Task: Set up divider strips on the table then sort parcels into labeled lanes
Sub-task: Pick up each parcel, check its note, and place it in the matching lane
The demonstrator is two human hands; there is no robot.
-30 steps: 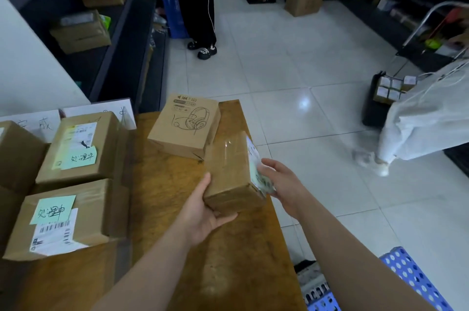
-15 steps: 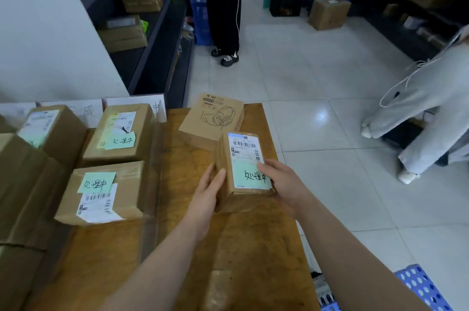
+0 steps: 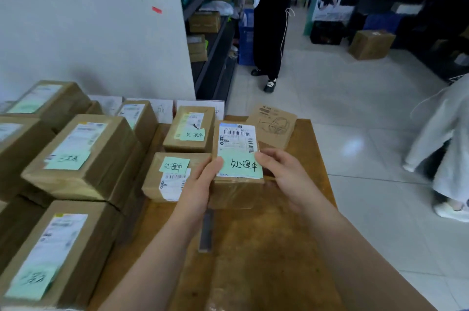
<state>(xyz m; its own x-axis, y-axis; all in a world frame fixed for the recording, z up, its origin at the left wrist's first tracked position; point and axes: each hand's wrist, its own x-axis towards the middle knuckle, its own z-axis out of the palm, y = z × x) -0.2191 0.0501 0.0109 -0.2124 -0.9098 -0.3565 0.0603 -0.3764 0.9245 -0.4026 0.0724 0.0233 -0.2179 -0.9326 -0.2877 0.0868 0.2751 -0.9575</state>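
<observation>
Most parcels (image 3: 81,158): already down on the table (image 3: 291,260), stacked in rows at left; sorting judged well along.
Dividers: one grey strip (image 3: 206,230) flat on the wood between the forearms, just in front of the held parcel (image 3: 237,158); more perhaps hidden by the stacks, hard to tell.
Lane cards (image 3: 157,110): white sheets propped along the back edge against the wall, mostly covered by boxes; set-up judged done.
Left to do: held parcel not yet released; headphone box (image 3: 275,125) apparently unsorted, alone at the far right corner.
Left lanes: filled with the biggest taped boxes, two layers deep in places, topped with shipping labels and green notes; sealed, contents unseen.
Middle lane: taken up by the far box (image 3: 189,130) and the near box (image 3: 172,178), one behind the other, both marked with green notes in the same handwriting as the held parcel's note; judged its proper lane.
Held parcel: brown, taped shut, label and green note facing up; just right of the middle lane's two boxes, close against them, in front of the headphone box; resting on the wood or lifted, cannot tell.
Headphone box: closed, printed with a line drawing of headphones; nothing inside on show.
Left hand (image 3: 200,183): clamped on the held parcel's left side, thumb up at the top edge.
Right hand (image 3: 281,171): wrapped round its right side, fingertips on the green note.
</observation>
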